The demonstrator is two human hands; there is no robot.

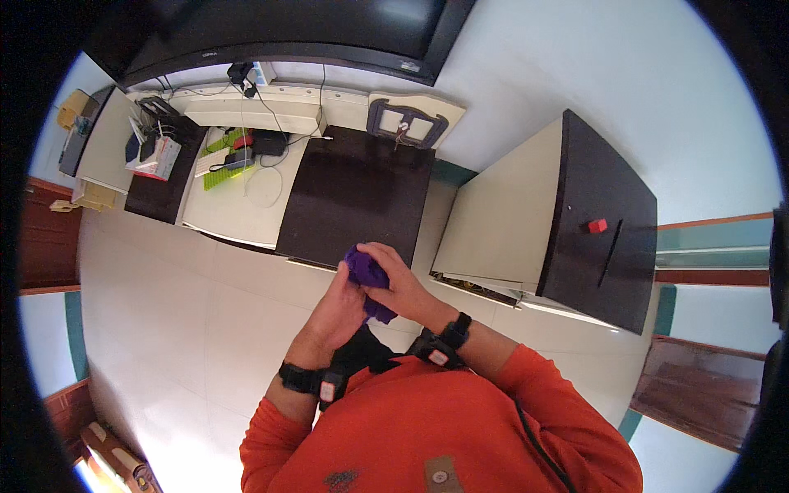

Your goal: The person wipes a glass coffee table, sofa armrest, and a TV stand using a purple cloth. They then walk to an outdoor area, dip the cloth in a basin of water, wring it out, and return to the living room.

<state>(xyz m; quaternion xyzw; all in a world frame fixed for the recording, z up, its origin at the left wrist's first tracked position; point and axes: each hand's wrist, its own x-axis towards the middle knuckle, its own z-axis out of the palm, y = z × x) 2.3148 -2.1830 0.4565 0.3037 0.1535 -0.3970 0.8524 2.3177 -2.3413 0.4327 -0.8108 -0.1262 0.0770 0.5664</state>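
A bunched purple cloth [368, 271] is gripped between my two hands, just in front of the dark top of a low cabinet [357, 191]. My left hand [336, 311] holds it from the left, thumb pointing up along its side. From the right, my right hand [399, 283] wraps its fingers over the upper part. A loose end of the cloth hangs below the hands, toward my body. The palms hide part of the fabric. Each wrist wears a black strap with a small device.
A television [277, 37] hangs above the low cabinet. Cables, a bright green mat [225, 175] and small electronics lie to the left. At right, a taller dark-topped cabinet [592, 265] bears a red cube [597, 226] and a thin black stick [610, 252]. A framed panel [410, 123] leans at the wall.
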